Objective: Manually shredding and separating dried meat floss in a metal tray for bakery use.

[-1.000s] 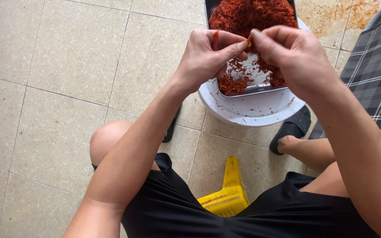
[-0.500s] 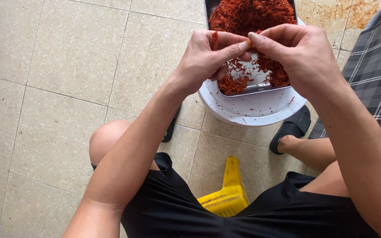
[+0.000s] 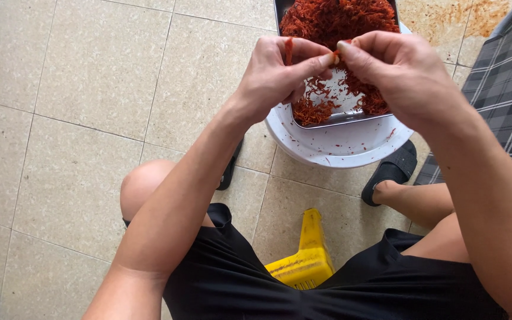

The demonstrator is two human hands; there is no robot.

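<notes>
Just above the metal tray (image 3: 339,118) of red shreds, the left hand (image 3: 280,71) and right hand (image 3: 398,71) pinch one small red piece (image 3: 337,53) between closed fingertips. It looks light, soft and easy to tear, best held gently by its ends.

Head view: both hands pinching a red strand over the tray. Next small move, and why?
Probably pull the fingertips apart to split the red strand. Left hand and right hand both pinch it, touching, right above the metal tray of red shreds, so the pieces should fall in.
</notes>
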